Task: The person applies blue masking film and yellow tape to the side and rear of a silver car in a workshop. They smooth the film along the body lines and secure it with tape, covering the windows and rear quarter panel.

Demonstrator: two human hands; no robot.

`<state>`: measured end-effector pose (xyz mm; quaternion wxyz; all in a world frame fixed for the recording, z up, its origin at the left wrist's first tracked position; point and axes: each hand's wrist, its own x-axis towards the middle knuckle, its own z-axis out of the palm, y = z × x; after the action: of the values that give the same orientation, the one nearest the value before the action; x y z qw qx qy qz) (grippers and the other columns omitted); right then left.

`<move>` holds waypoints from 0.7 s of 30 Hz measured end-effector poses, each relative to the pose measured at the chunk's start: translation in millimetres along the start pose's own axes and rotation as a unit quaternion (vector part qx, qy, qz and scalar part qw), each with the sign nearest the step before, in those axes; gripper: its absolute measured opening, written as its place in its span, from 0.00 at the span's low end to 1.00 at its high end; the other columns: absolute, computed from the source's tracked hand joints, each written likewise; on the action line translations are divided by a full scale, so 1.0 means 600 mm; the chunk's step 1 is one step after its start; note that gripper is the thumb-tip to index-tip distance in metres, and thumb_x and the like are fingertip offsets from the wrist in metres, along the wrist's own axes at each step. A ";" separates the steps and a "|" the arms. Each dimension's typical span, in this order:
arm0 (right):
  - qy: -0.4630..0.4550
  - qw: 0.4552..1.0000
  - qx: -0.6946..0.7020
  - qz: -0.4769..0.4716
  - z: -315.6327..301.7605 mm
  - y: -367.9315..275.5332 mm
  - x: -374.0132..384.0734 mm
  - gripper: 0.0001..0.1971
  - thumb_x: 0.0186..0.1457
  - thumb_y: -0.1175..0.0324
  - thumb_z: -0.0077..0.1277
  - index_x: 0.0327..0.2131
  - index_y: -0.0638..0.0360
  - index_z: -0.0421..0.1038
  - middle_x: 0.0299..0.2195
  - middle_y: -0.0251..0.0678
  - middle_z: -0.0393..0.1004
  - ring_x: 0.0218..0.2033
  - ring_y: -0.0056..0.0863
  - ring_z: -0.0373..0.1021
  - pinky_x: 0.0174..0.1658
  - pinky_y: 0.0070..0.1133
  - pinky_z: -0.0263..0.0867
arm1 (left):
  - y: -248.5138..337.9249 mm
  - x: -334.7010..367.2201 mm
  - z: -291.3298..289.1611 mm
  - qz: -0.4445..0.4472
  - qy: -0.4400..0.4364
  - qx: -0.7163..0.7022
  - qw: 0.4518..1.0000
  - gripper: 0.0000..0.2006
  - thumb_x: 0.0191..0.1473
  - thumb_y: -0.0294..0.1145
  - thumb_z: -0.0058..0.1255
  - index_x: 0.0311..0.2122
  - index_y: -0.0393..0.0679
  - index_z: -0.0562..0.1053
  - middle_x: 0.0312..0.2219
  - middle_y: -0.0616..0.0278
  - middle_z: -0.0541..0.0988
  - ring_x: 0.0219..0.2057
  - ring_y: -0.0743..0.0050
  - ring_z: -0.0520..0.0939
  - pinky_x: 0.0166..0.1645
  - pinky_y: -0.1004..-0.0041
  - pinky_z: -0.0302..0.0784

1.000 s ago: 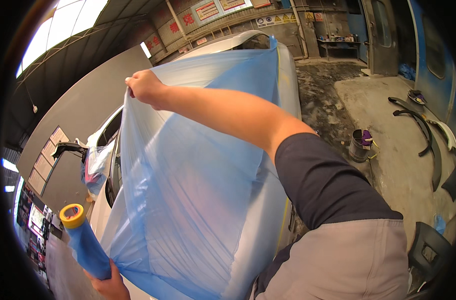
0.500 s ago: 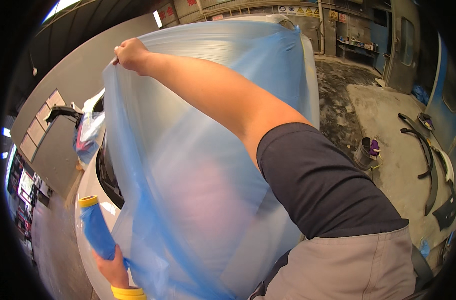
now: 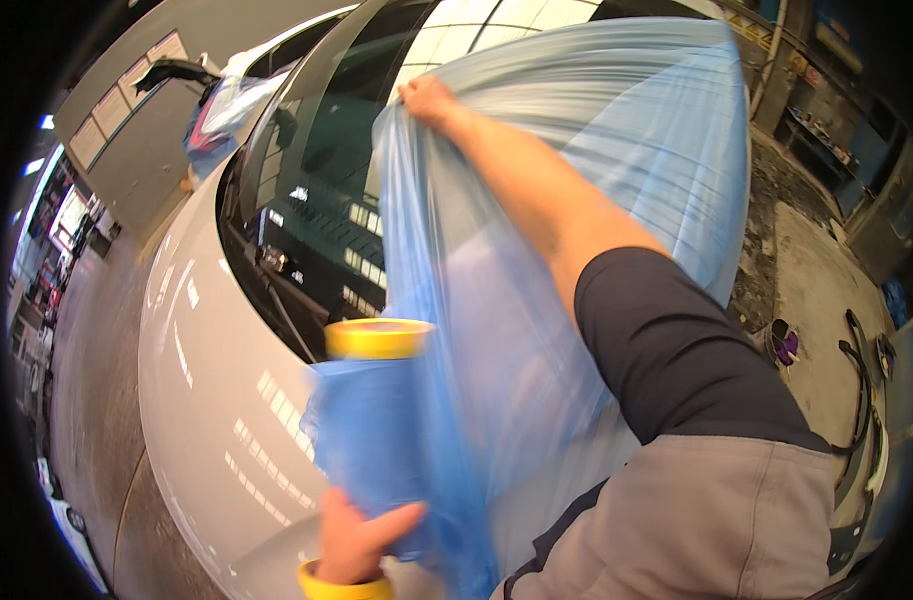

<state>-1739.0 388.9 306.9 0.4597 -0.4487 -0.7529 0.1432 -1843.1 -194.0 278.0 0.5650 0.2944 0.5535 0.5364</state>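
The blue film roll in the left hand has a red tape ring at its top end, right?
Not quite: the head view shows the blue film roll in the left hand with a yellow tape ring at its top end, not a red one.

Looks bright in the middle, dimming toward the rim. Seems to take its light from overhead, judging by white gridded reflections in the dark windshield [image 3: 321, 190] and striped glare on the pale hood [image 3: 216, 400]. Glows softly through the translucent blue film [image 3: 666, 130], with a milky sheen along the creases. Burns nearly white at the window [image 3: 70, 215] on the far left. Falls into shade around the bench [image 3: 821, 143] at upper right and on the black sleeve [image 3: 696, 340]. Smears visibly on the blue roll [image 3: 376, 450], its yellow tape [image 3: 378, 341] and the left hand [image 3: 351, 540]; renders the right hand [image 3: 429, 102] crisper. Bends straight edges hard at the sides, blackening into the corners. Turns soft in the background, losing fine detail.
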 end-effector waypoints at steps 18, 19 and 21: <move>-0.208 0.879 -0.009 -0.429 -0.237 -0.175 -0.448 0.22 0.63 0.55 0.53 0.51 0.64 0.73 0.58 0.51 0.71 0.58 0.49 0.69 0.60 0.37 0.66 | 0.135 0.268 -0.329 0.196 0.467 0.621 0.599 0.26 0.48 0.41 0.66 0.51 0.42 0.73 0.41 0.44 0.82 0.43 0.40 0.82 0.48 0.52 0.78; -0.220 0.855 0.013 -0.470 -0.271 -0.167 -0.500 0.20 0.62 0.59 0.56 0.50 0.64 0.74 0.58 0.49 0.72 0.59 0.47 0.69 0.61 0.36 0.65 | 0.143 0.289 -0.344 0.210 0.463 0.627 0.591 0.27 0.48 0.40 0.66 0.52 0.42 0.73 0.42 0.44 0.82 0.44 0.40 0.82 0.49 0.52 0.78; -0.258 0.839 0.053 -0.476 -0.331 -0.142 -0.585 0.18 0.58 0.64 0.60 0.49 0.63 0.74 0.58 0.46 0.72 0.61 0.43 0.67 0.61 0.36 0.66 | 0.140 0.347 -0.359 0.246 0.448 0.631 0.584 0.27 0.48 0.39 0.66 0.52 0.42 0.73 0.43 0.44 0.81 0.45 0.40 0.82 0.50 0.53 0.77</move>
<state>-1560.9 19.0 269.1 0.2830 0.0429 -0.9565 0.0570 -2108.6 -35.2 245.1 -0.2358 0.4241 0.8424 0.2342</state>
